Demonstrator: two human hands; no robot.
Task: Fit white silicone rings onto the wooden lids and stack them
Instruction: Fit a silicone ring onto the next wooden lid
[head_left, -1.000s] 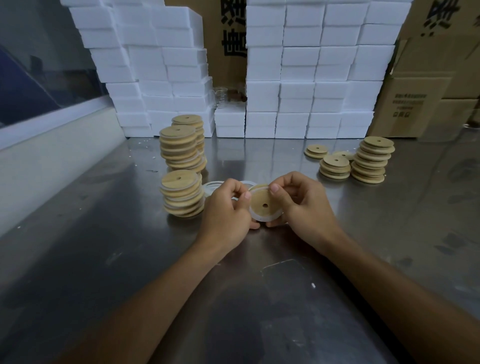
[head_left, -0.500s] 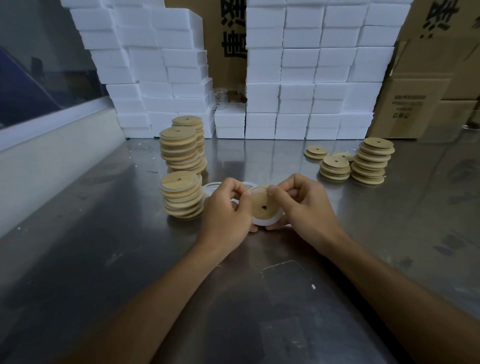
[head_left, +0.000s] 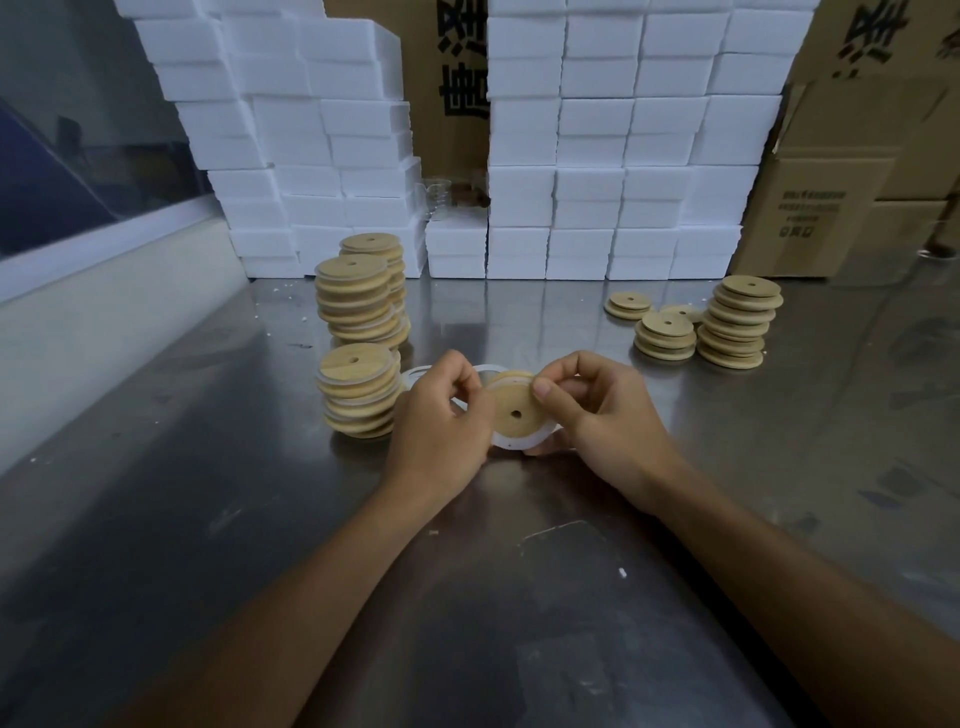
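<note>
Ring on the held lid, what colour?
White: the silicone ring edges the tan wooden lid pinched by left hand and right hand. Head view.

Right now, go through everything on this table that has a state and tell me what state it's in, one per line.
Left hand: pinches the ring at the lid's left edge.
Right hand: pinches the lid's upper right edge.
Wooden lid: held above the table, tilted.
White silicone ring: round the lid's lower edge, fit unfinished.
Ringed stacks: upright, on the left.
Bare lid stacks: upright, on the right.
Loose rings: flat behind the hands.
</note>
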